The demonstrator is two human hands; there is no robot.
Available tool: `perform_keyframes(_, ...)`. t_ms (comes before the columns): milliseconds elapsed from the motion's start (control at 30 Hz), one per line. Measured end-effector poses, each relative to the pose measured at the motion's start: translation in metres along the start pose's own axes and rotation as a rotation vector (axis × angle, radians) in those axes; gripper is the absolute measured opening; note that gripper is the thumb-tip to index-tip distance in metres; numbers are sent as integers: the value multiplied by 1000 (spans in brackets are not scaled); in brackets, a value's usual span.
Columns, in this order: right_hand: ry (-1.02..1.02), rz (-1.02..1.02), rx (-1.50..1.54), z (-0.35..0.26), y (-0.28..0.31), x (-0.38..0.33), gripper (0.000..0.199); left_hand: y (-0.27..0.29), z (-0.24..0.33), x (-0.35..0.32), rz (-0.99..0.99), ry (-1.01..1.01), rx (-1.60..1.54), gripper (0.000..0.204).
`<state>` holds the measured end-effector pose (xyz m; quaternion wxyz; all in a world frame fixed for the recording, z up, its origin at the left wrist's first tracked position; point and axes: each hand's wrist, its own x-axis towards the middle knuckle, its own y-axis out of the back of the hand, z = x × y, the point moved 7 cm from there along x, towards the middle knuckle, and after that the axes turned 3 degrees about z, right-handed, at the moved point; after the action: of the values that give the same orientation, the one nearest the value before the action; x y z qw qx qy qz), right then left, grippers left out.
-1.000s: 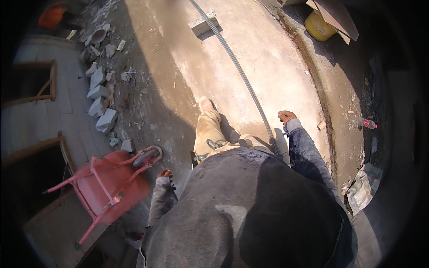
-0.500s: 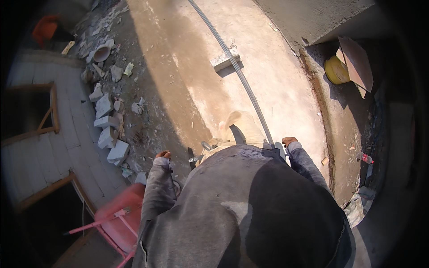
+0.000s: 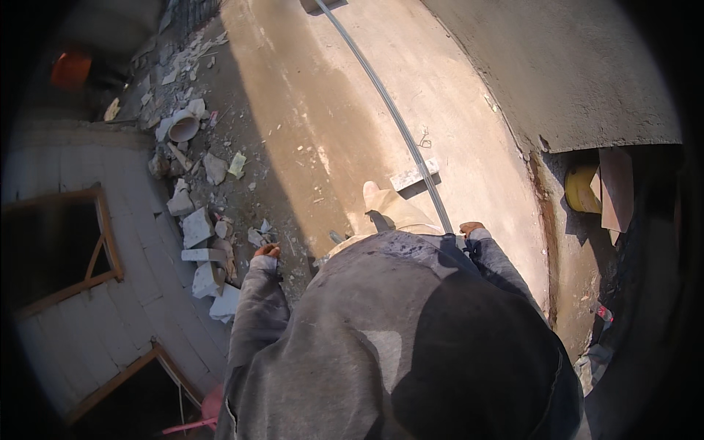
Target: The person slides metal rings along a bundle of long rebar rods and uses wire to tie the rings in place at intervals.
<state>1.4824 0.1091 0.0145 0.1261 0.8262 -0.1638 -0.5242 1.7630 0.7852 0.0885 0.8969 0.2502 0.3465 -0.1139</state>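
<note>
Both arms hang at my sides in grey sleeves. My left hand (image 3: pixel 268 251) is curled closed beside the rubble along the left side; whatever lies inside it, if anything, is hidden. On the right, my right hand (image 3: pixel 471 228) is also closed, its fingers folded inward and their contents out of sight. Just left of it runs a bundle of long thin grey metal rods (image 3: pixel 400 121); I cannot tell whether hand and rods touch. The rods lie across a pale block (image 3: pixel 411 177) on the sunlit floor. A shoe or foot (image 3: pixel 371 189) shows past my dark shirt.
Broken white blocks (image 3: pixel 198 229) and a pale round pipe or pot (image 3: pixel 183 126) line the left wall, which has wood-framed openings (image 3: pixel 110 235). A rough concrete surface (image 3: pixel 557 73) stands at right, with a yellow bucket (image 3: pixel 581 188) and a board beside it. A pink wheelbarrow (image 3: pixel 211 407) shows lower left.
The view has moved forward: the block under the rods is nearer, and another support shows at the top. The wheelbarrow has slid mostly out of view. Both hands remain closed.
</note>
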Motion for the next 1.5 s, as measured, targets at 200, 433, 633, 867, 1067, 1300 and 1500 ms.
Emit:
perform_keyframes(200, 263, 41, -54, -223, 16, 65, 23, 9, -28, 31, 115, 283, -298, 19)
perform_keyframes(433, 333, 151, -14, -434, 11, 143, 23, 23, 53, 126, 7, 438, -574, 16)
perform_keyframes(633, 195, 108, -243, -478, -10, 214, 20, 98, 179, 315, -6, 235, -453, 17)
perform_keyframes(867, 77, 59, 167, -581, -50, 239, 19, 208, 445, 512, 21, 27, -101, 29)
perform_keyframes(1067, 3, 2, -226, -670, -120, 323, 22, 195, 636, 611, -72, -107, 10, 27)
perform_keyframes(1300, 98, 15, -72, -801, -146, 500, 27, 168, 629, 696, -294, -29, 157, 35)
perform_keyframes(1500, 113, 204, -212, -968, -123, 718, 28, 100, 740, 758, -315, -374, 693, 85)
